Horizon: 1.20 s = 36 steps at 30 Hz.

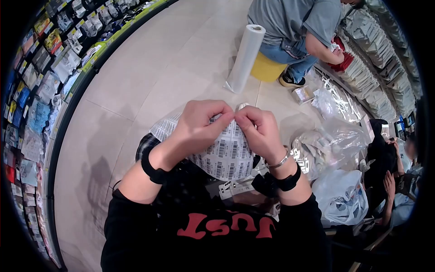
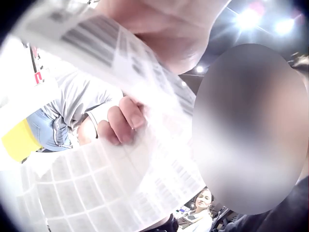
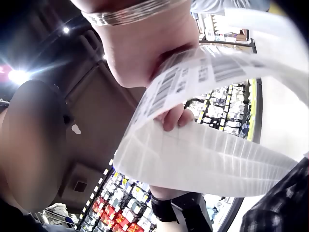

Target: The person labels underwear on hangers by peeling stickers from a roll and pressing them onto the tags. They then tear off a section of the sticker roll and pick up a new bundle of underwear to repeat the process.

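A sheet of white barcode labels [image 1: 224, 156] hangs curved over my lap, gripped at its upper edge by both hands. My left hand [image 1: 199, 127] pinches it between thumb and curled index finger. Right beside it, nearly fingertip to fingertip, my right hand [image 1: 258, 129] pinches the same edge. In the left wrist view, the label sheet [image 2: 82, 179] shows its pale back with a grid of lines, and fingers [image 2: 120, 121] lie against it. Printed barcodes face up on the bent label sheet [image 3: 169, 87] in the right wrist view.
A clear plastic roll [image 1: 245, 59] stands upright ahead, near a person seated on a yellow stool [image 1: 267, 68]. Plastic bags [image 1: 340, 195] lie at my right, close to another person's hands. Shelves of packaged goods [image 1: 41, 90] line the left side of the aisle.
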Each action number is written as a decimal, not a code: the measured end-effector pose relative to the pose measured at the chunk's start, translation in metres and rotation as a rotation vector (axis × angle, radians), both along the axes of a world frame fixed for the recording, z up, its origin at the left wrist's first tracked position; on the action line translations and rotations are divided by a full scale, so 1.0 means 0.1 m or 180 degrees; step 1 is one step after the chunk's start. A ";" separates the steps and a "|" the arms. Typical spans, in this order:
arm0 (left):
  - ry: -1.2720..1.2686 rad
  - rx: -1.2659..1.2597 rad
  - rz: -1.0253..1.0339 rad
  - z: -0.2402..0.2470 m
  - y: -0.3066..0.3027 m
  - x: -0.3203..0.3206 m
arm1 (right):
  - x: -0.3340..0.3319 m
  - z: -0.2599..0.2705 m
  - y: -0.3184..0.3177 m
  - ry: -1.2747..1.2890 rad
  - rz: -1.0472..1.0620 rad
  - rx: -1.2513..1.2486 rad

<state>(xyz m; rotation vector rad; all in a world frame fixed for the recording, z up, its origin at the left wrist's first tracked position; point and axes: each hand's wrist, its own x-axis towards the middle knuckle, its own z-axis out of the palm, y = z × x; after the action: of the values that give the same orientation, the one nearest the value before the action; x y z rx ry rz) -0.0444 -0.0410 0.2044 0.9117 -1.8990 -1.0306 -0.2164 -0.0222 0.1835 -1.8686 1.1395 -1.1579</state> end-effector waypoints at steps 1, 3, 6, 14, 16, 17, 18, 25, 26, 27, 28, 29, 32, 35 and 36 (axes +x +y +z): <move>-0.0025 -0.0076 0.0082 0.01 0.04 -0.01 | 0.01 -0.02 0.03 -0.0108 -0.0074 0.0033; -0.0082 -0.0219 0.0239 0.03 0.10 -0.02 | 0.03 -0.01 0.10 -0.0101 -0.0117 -0.0079; -0.0107 -0.0518 0.0356 -0.02 0.14 -0.02 | 0.06 -0.04 0.15 -0.0157 -0.0157 -0.0204; -0.0075 -0.1010 0.0265 -0.05 0.10 0.03 | -0.01 0.03 0.07 -0.0345 0.0463 0.0889; -0.0165 -0.1024 0.0190 -0.04 0.09 0.04 | -0.11 0.01 0.00 -0.0701 0.1011 0.1553; -0.0243 -0.1021 0.0174 -0.02 0.09 0.04 | -0.13 0.01 -0.02 -0.0877 0.1285 0.1883; -0.0319 -0.1017 0.0161 -0.01 0.09 0.05 | -0.11 0.01 -0.02 -0.1047 0.1411 0.1808; -0.0667 -0.1361 0.0346 -0.01 0.08 0.05 | -0.08 0.07 0.04 -0.0458 0.0914 0.1235; -0.0674 -0.1385 0.0374 -0.01 0.09 0.04 | -0.08 0.04 0.05 -0.0416 0.0851 0.1104; -0.0680 -0.1409 0.0403 -0.02 0.10 0.04 | -0.07 0.02 0.07 -0.0373 0.0787 0.0973; -0.0684 -0.1452 0.0417 -0.02 0.11 0.04 | -0.06 0.02 0.08 -0.0357 0.0765 0.0927; -0.0684 -0.1502 0.0432 -0.03 0.12 0.05 | -0.05 0.02 0.10 -0.0337 0.0743 0.0875; -0.0691 -0.1573 0.0429 -0.02 0.12 0.06 | -0.06 0.02 0.10 -0.0261 0.0717 0.0893; -0.0689 -0.1595 0.0370 -0.01 0.13 0.06 | -0.10 0.09 0.05 -0.0445 0.0993 0.1399; -0.0685 -0.1604 0.0348 0.00 0.13 0.06 | -0.12 0.12 0.03 -0.0549 0.1133 0.1632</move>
<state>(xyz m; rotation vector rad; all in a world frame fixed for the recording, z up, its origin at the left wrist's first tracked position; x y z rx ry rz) -0.0379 -0.0283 0.2042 0.8365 -2.1209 -0.3657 -0.2289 -0.0197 0.1953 -1.4640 0.8594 -0.7241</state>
